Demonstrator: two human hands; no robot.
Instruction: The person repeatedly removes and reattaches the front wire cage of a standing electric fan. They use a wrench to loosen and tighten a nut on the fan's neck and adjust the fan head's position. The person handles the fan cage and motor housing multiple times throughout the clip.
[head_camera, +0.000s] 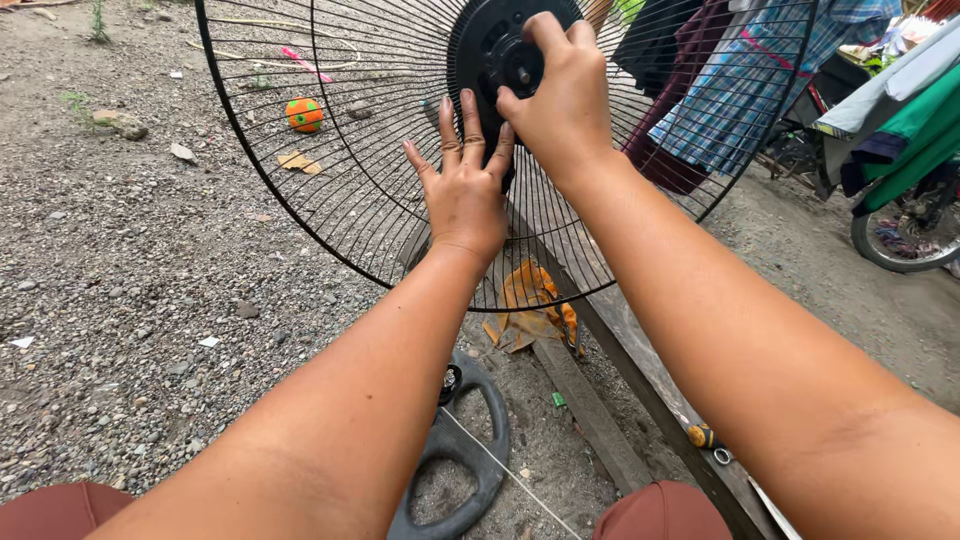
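Observation:
A large black wire fan guard (330, 190) stands upright in front of me, with a round black hub (490, 50) at its middle. My left hand (463, 190) lies flat against the wires just below the hub, fingers spread. My right hand (560, 95) is curled around the right side of the hub, its fingers closed on a small part at the centre that I cannot make out.
Gravel ground lies to the left with an orange ball (304, 114). A black ring-shaped base (460, 460) lies between my knees. Wooden planks (590, 410), an orange rag (530, 310), a screwdriver (705, 437), hanging clothes (740, 80) and a motorbike wheel (900, 235) are at right.

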